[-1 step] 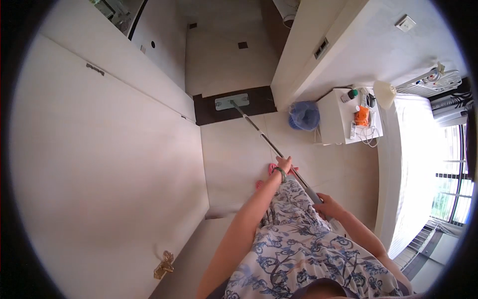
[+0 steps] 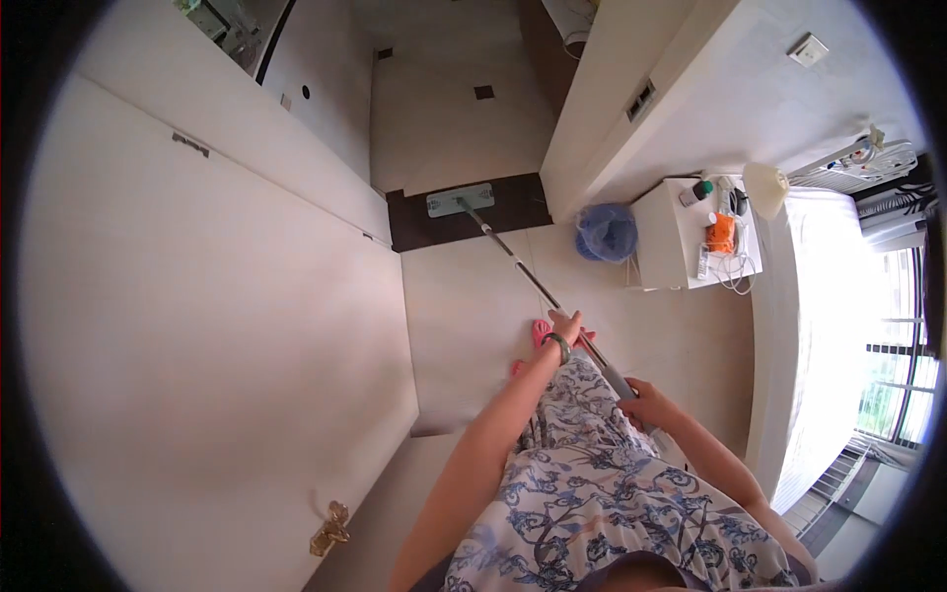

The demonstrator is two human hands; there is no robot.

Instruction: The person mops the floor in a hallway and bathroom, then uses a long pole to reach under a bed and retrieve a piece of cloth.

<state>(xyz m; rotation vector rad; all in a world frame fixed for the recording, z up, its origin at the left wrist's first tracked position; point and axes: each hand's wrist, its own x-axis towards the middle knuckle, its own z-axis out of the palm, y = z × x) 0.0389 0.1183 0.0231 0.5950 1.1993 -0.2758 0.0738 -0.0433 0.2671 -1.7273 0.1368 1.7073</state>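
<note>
A flat mop (image 2: 534, 282) with a metal pole slants from my body toward the doorway. Its pale green rectangular head (image 2: 461, 200) lies flat on the dark threshold strip (image 2: 409, 223). My left hand (image 2: 564, 326), a green bangle on its wrist, is closed around the middle of the pole. Lower down, by my right hip, my right hand (image 2: 643, 403) grips the grey handle end, partly hidden against my patterned dress (image 2: 602, 483). Pink slippers (image 2: 540, 333) show beside the pole, under my left hand.
A white door (image 2: 237, 326) with a brass handle (image 2: 330, 528) fills the left. Right of the doorway stand a blue-lined bin (image 2: 605, 234) and a white bedside cabinet (image 2: 663, 235) with cables and small items. A bed (image 2: 824, 326) lies farther right. Beyond the threshold, tiled floor (image 2: 444, 138) continues.
The whole view has shifted very slightly. The mop head remains on the dark strip, and both hands keep their grip.
</note>
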